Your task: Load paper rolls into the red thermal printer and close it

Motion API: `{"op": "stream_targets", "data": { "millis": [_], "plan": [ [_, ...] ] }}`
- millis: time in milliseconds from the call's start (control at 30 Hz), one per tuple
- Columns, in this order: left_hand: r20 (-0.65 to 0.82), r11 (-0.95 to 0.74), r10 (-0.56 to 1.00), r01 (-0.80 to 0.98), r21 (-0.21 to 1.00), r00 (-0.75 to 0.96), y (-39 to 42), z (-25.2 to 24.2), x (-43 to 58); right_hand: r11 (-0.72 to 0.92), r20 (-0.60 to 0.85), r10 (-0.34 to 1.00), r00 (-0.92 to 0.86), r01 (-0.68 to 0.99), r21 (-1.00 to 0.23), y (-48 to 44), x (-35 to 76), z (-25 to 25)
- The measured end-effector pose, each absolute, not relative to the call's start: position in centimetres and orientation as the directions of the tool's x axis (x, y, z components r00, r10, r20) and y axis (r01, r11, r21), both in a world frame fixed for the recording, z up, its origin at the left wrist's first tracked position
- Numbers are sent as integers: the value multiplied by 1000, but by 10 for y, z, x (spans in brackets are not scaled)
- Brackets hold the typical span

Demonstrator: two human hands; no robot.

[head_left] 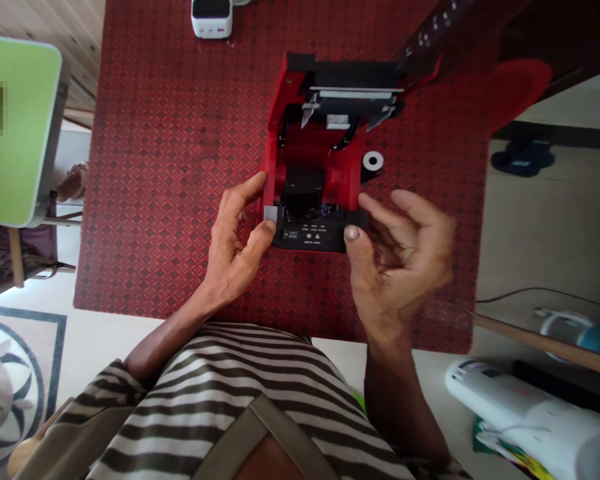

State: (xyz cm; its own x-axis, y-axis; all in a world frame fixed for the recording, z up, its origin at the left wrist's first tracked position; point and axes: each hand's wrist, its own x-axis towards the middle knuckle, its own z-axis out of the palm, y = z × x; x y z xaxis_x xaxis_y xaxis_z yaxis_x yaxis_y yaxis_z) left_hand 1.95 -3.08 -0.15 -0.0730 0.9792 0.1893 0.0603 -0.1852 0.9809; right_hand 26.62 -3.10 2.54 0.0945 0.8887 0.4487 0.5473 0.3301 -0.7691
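Red printer (325, 167), lid up, centred on patterned cloth (180, 133), front being steadied: left hand (235, 243) pinching its grey corner tab (271, 213), right hand (405, 253) half-open, thumb on black panel (310, 237); next likely needs even two-sided grip.

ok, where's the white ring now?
Head view, right of centre: the white ring sits just right of the red printer, a little beyond the right hand.

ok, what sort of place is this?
Probably a room in a home, not a lab: red patterned cloth as the work surface, what look like slippers on the floor, ornamental tile inlay. The left hand and right hand hold an opened red printer.
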Motion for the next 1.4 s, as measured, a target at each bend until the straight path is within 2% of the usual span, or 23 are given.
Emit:
{"op": "stream_targets", "data": {
  "millis": [133,200,267,367,467,567,667,833,967,1033,1167,1400],
  "plan": [
    [200,-192,977,98,977,-76,-31,-2,20,337,483,869,107,585,-738,-22,263,38],
    [203,-194,976,100,976,-78,-30,-4,20,400,573,816,80,637,-659,-11,262,47],
    [210,-202,974,92,975,-81,-29,-8,20,462,602,797,-41,683,-566,3,262,57],
    [247,-241,966,78,967,-78,-28,-13,20,529,424,841,-337,679,-509,31,264,71],
    [282,-276,957,89,957,-61,-26,-16,19,509,229,858,-461,695,-508,58,263,78],
    [295,-289,954,102,952,-54,-25,-17,19,520,166,847,-504,724,-453,77,256,74],
    [307,-300,950,104,948,-51,-25,-18,19,545,175,835,-521,743,-388,88,244,61],
    [329,-325,944,96,941,-28,-24,-19,18,605,142,785,-603,698,-383,108,238,42],
    [326,-322,945,105,941,-16,-24,-18,17,617,179,778,-602,680,-396,119,240,37],
    [308,-305,951,102,947,-19,-25,-17,17,636,161,763,-625,685,-356,121,241,36],
    [301,-298,953,87,950,-25,-25,-16,17,665,140,745,-652,706,-245,120,242,38],
    [292,-289,956,99,952,-17,-25,-14,17,618,153,786,-599,753,-224,98,241,65]
  ]
}}
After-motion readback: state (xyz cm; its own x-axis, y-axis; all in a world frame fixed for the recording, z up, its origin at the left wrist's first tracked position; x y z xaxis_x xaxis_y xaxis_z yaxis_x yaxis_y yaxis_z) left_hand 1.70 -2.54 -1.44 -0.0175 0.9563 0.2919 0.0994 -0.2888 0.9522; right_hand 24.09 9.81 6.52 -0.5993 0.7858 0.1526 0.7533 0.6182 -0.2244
